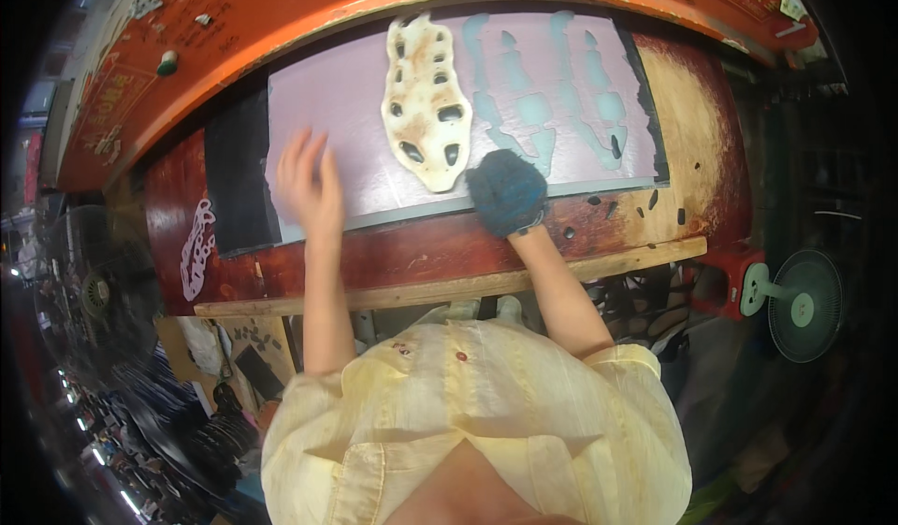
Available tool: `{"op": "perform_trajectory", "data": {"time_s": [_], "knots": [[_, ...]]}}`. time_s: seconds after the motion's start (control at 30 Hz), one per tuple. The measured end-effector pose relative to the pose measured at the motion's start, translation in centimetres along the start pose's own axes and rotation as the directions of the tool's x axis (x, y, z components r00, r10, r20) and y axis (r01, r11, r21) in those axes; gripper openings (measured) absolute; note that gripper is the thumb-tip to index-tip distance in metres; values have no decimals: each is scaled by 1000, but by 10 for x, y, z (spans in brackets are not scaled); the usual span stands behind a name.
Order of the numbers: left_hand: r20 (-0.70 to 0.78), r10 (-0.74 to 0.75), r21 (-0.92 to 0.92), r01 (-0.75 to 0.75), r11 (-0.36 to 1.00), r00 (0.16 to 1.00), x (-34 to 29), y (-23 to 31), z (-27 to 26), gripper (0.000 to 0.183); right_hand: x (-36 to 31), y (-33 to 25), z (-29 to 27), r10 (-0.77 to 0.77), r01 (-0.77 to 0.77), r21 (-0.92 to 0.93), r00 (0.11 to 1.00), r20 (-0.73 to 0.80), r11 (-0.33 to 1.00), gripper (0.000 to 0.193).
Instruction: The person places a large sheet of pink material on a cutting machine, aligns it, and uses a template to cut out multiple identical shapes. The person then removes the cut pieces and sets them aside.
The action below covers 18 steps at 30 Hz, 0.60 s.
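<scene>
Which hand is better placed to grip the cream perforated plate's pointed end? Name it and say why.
Probably the right hand: dark-gloved, it is close beside the pointed end of the cream perforated plate. The left hand, blurred, is farther off.

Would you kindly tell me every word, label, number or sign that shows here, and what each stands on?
Orange painted beam, left end: a faint printed panel; wording not copied out.
Same beam, right end: yellowish printing; likewise not copied out.
Round pale-green fan, hub: a mark too small to read.
Cream, brown-stained perforated plate: no lettering I can make out.
</scene>
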State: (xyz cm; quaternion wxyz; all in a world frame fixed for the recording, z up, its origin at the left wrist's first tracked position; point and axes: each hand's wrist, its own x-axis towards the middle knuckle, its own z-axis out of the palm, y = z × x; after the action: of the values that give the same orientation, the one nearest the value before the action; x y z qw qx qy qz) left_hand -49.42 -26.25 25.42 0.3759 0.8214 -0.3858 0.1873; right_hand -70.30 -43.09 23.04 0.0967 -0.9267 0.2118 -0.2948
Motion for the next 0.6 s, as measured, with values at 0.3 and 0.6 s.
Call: {"op": "perform_trajectory", "data": {"time_s": [0.3,0.6], "knots": [[60,-85,184,72,980,995,-186,-54,-107,18,5,-14,14,179,-196,-113,973,-145,974,14],[-29,-79,162,83,983,996,-180,-81,-86,24,7,-15,24,325,-359,-205,928,-184,910,23]]}}
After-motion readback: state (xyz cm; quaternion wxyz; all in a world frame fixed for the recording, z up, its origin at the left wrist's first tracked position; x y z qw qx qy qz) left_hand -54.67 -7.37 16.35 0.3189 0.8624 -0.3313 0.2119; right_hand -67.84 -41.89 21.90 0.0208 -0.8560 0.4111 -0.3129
